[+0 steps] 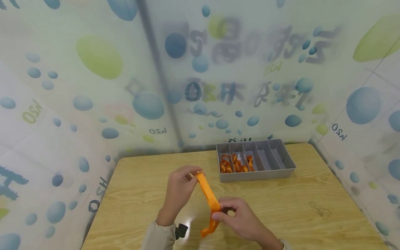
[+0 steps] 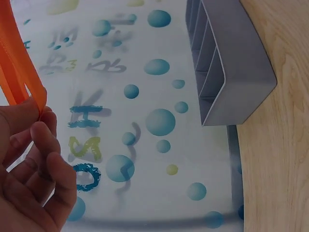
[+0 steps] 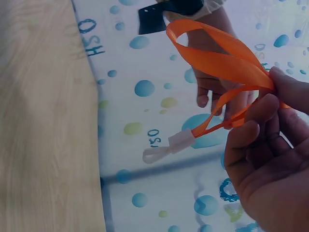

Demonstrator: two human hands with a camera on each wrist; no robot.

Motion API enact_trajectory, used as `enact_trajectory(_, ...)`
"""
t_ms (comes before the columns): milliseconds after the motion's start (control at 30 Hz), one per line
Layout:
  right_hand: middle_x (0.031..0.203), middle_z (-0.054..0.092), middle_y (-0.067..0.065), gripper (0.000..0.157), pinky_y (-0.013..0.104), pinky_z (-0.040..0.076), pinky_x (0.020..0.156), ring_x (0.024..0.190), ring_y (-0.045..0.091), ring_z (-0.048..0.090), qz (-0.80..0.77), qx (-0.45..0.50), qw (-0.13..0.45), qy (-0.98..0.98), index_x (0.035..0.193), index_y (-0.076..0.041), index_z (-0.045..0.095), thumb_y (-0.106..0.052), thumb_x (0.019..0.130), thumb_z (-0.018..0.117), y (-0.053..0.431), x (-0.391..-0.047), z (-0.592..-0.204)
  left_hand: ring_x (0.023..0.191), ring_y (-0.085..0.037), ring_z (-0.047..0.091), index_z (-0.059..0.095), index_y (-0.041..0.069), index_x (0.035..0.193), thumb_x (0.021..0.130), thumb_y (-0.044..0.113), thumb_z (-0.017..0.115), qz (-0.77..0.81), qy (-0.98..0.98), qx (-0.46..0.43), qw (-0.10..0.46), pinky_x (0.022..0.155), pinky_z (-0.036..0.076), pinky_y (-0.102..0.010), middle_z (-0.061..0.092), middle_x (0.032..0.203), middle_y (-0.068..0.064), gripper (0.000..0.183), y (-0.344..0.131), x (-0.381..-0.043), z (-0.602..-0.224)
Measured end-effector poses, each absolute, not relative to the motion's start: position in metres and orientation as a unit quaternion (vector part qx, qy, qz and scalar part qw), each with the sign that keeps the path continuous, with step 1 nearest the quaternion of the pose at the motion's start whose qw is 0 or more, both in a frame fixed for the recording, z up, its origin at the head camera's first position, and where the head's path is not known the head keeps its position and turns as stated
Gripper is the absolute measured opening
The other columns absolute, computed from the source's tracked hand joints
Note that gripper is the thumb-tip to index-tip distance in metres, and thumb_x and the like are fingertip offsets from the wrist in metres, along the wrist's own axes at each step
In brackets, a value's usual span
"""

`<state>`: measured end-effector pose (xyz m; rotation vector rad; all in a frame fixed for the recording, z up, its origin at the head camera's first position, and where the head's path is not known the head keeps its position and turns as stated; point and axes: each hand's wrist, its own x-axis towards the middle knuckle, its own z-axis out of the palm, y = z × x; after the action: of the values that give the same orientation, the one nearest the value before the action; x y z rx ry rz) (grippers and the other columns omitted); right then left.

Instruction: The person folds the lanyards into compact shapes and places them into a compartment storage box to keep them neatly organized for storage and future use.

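An orange lanyard (image 1: 207, 190) is stretched between both hands above the table. My left hand (image 1: 181, 185) pinches its upper end between thumb and fingertips. Lower and to the right, my right hand (image 1: 242, 218) grips the folded straps between thumb and index finger. A loop of the strap (image 3: 212, 63) hangs out past the right hand's fingers. In the right wrist view the lanyard ends in a whitish plastic piece with a small loop (image 3: 179, 141). Behind the hands, a grey divided box (image 1: 256, 176) holds more orange lanyards (image 1: 239, 165) in its left compartments.
The wooden table (image 1: 140, 194) meets a patterned curtain (image 1: 200, 114) at the back and sides. The box stands near the table's back edge, right of centre; its two right compartments (image 1: 276, 156) show bare grey walls. A dark strap piece (image 1: 181, 231) sits at the left cuff.
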<state>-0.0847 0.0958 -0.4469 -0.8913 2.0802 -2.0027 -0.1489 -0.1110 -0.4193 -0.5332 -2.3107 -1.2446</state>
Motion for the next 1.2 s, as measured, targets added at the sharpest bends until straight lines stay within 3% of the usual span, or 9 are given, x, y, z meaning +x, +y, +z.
enact_trajectory(300, 0.086, 0.067, 0.011, 0.012, 0.031, 0.054, 0.065, 0.078, 0.01, 0.058, -0.671, -0.311, 0.022, 0.673, 0.096, -0.004, 0.073, 0.002, 0.095, 0.062, 0.105, -0.094, -0.439, 0.054, -0.001, 0.053, 0.077, 0.012, 0.097, 0.079, 0.002, 0.082, -0.418, -0.859, -0.187, 0.23, 0.051, 0.048, -0.019, 0.07, 0.079, 0.002, 0.021, -0.107, -0.153, -0.435)
enact_trajectory(500, 0.09, 0.07, 0.01, 0.016, 0.033, 0.057, 0.068, 0.079, 0.012, 0.062, -0.666, -0.318, 0.001, 0.674, 0.098, -0.005, 0.073, 0.005, 0.094, 0.062, 0.108, -0.099, -0.437, 0.053, -0.001, 0.052, 0.076, 0.011, 0.1, 0.074, -0.001, 0.084, -0.373, -0.862, -0.208, 0.273, 0.051, 0.046, -0.017, 0.069, 0.082, 0.002, 0.029, -0.104, -0.153, -0.443)
enact_trajectory(833, 0.088, 0.068, 0.004, 0.013, 0.033, 0.056, 0.075, 0.078, 0.012, 0.06, -0.66, -0.277, -0.002, 0.698, 0.1, -0.005, 0.075, 0.0, 0.096, 0.063, 0.114, -0.105, -0.429, 0.054, -0.001, 0.052, 0.074, 0.009, 0.104, 0.074, -0.003, 0.085, -0.366, -0.842, -0.266, 0.295, 0.053, 0.045, -0.011, 0.073, 0.097, 0.0, 0.034, -0.098, -0.152, -0.453)
enact_trajectory(1067, 0.072, 0.051, 0.007, 0.012, 0.03, 0.044, 0.052, 0.061, 0.013, 0.045, -0.682, -0.285, -0.012, 0.674, 0.097, -0.001, 0.072, 0.004, 0.095, 0.061, 0.117, -0.114, -0.427, 0.056, -0.003, 0.055, 0.074, 0.009, 0.105, 0.077, 0.002, 0.084, -0.379, -0.823, -0.313, 0.285, 0.054, 0.046, -0.01, 0.074, 0.1, -0.002, 0.031, -0.094, -0.152, -0.455)
enact_trajectory(1200, 0.069, 0.049, 0.009, 0.013, 0.032, 0.042, 0.051, 0.058, 0.017, 0.044, -0.692, -0.283, -0.009, 0.664, 0.092, -0.002, 0.072, 0.005, 0.095, 0.061, 0.118, -0.119, -0.427, 0.065, -0.005, 0.06, 0.075, 0.007, 0.107, 0.079, 0.001, 0.081, -0.396, -0.813, -0.341, 0.256, 0.057, 0.047, -0.01, 0.075, 0.101, -0.003, 0.029, -0.09, -0.151, -0.456)
